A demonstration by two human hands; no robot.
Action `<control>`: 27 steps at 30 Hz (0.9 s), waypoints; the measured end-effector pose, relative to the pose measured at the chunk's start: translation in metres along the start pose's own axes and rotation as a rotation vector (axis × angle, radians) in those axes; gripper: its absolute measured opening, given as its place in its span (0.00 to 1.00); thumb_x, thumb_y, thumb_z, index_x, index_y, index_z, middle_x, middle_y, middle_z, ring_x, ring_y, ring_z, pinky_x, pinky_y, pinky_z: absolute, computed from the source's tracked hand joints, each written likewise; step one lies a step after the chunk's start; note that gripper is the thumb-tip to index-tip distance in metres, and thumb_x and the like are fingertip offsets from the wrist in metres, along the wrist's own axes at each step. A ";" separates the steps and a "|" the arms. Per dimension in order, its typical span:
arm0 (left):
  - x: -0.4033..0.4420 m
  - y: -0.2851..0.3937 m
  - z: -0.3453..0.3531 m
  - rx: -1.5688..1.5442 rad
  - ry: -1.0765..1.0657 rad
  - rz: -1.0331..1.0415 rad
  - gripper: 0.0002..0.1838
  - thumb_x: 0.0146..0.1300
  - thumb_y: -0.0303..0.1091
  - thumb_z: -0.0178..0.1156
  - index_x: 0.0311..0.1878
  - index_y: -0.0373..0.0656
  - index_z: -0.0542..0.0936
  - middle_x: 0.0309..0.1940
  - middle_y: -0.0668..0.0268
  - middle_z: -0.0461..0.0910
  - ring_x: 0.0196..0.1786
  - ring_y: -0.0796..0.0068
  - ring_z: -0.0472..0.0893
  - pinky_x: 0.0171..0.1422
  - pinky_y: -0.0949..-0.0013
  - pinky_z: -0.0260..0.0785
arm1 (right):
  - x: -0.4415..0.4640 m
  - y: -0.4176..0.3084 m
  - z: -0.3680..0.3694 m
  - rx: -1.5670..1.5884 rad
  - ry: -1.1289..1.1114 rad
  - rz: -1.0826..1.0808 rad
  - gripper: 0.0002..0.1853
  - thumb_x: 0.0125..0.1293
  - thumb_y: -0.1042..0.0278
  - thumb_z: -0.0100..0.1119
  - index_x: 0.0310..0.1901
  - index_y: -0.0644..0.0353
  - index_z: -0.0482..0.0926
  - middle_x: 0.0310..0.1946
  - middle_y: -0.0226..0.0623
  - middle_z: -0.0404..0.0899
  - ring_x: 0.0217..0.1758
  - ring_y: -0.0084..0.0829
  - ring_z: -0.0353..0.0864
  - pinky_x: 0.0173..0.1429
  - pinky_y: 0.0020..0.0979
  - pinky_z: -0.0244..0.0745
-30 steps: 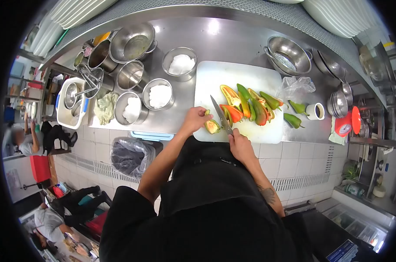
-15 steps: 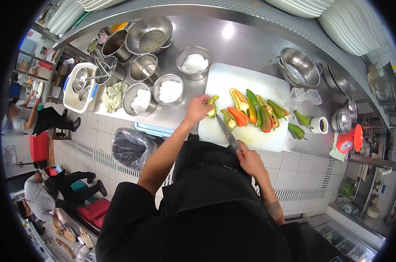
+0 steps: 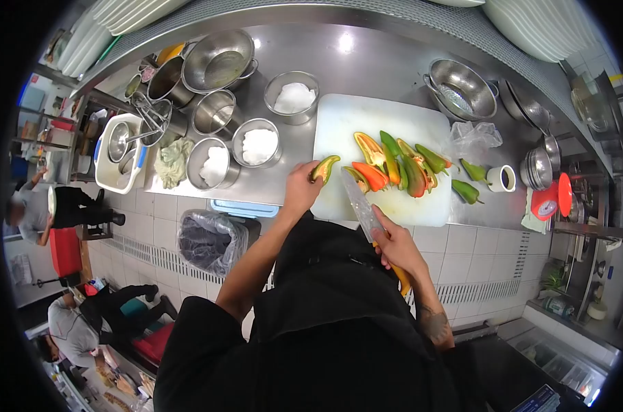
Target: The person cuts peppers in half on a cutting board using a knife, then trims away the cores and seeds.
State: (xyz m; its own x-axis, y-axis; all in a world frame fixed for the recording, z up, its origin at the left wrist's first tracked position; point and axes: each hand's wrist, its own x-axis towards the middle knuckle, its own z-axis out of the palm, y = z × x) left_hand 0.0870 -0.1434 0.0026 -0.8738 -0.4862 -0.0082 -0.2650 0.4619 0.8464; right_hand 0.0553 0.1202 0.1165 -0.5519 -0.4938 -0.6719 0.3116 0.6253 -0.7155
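Note:
My left hand [image 3: 303, 184] holds a green pepper half [image 3: 324, 168] over the left edge of the white cutting board [image 3: 394, 110], its cut side showing. In my right hand [image 3: 396, 240] is a knife [image 3: 363, 211] with a yellow handle, its blade pointing up and left across the board's front edge. Just right of the blade lie cut peppers: an orange-red piece [image 3: 372, 176], a yellow-orange half [image 3: 370, 149] and several green ones. Two green peppers [image 3: 466, 191] rest on the steel counter right of the board.
Steel pots with white contents [image 3: 259, 145] stand left of the board. A colander [image 3: 462, 89], a plastic bag [image 3: 475, 137], a white cup [image 3: 501, 178] and a red scale [image 3: 546, 204] are at right. Below the counter is a lined bin [image 3: 212, 240]. Two people are at far left.
My left hand has lifted the green pepper half and turned it. The knife in my right hand has moved back toward my body, its yellow handle now showing. A person at far left has shifted.

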 end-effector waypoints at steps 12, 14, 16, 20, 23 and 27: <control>-0.014 -0.005 0.019 -0.074 0.163 0.055 0.20 0.57 0.22 0.67 0.55 0.39 0.84 0.44 0.54 0.80 0.33 0.61 0.84 0.41 0.65 0.81 | 0.008 -0.033 0.003 -0.075 -0.030 0.048 0.31 0.76 0.66 0.49 0.79 0.49 0.58 0.20 0.35 0.74 0.15 0.24 0.73 0.18 0.30 0.73; -0.013 -0.005 0.018 -0.077 0.153 0.046 0.20 0.57 0.22 0.67 0.55 0.40 0.84 0.44 0.54 0.80 0.32 0.61 0.84 0.40 0.64 0.80 | 0.011 -0.036 0.002 -0.077 -0.033 0.050 0.31 0.76 0.66 0.49 0.79 0.50 0.58 0.20 0.35 0.74 0.15 0.24 0.73 0.18 0.30 0.73; -0.012 -0.007 0.019 -0.062 0.154 0.058 0.20 0.57 0.22 0.67 0.55 0.40 0.84 0.43 0.54 0.80 0.32 0.61 0.84 0.40 0.64 0.80 | 0.014 -0.037 0.002 -0.079 -0.039 0.054 0.31 0.76 0.66 0.49 0.79 0.51 0.58 0.19 0.35 0.74 0.15 0.24 0.73 0.18 0.30 0.73; -0.011 -0.005 0.018 -0.074 0.150 0.051 0.20 0.57 0.21 0.67 0.54 0.40 0.84 0.42 0.53 0.80 0.31 0.60 0.83 0.39 0.62 0.79 | 0.016 -0.043 0.000 -0.093 -0.062 0.064 0.31 0.77 0.66 0.47 0.79 0.52 0.57 0.20 0.36 0.74 0.15 0.25 0.73 0.19 0.31 0.73; -0.009 -0.006 0.018 -0.081 0.139 0.041 0.20 0.57 0.21 0.67 0.54 0.40 0.85 0.42 0.53 0.80 0.31 0.60 0.83 0.39 0.63 0.79 | 0.015 -0.050 -0.001 -0.119 -0.065 0.081 0.31 0.77 0.66 0.47 0.80 0.52 0.57 0.20 0.36 0.74 0.15 0.25 0.72 0.19 0.31 0.73; -0.004 -0.007 0.013 -0.065 0.089 0.013 0.20 0.58 0.21 0.67 0.56 0.40 0.84 0.43 0.54 0.82 0.34 0.64 0.84 0.40 0.67 0.80 | 0.019 -0.054 0.001 -0.152 -0.071 0.079 0.31 0.77 0.66 0.47 0.79 0.53 0.57 0.20 0.36 0.74 0.15 0.26 0.72 0.20 0.32 0.74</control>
State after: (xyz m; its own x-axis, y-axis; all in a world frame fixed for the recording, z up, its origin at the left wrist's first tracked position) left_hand 0.0871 -0.1345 -0.0101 -0.8366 -0.5457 0.0479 -0.2244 0.4212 0.8788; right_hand 0.0286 0.0764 0.1420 -0.4732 -0.4777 -0.7402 0.2281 0.7451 -0.6267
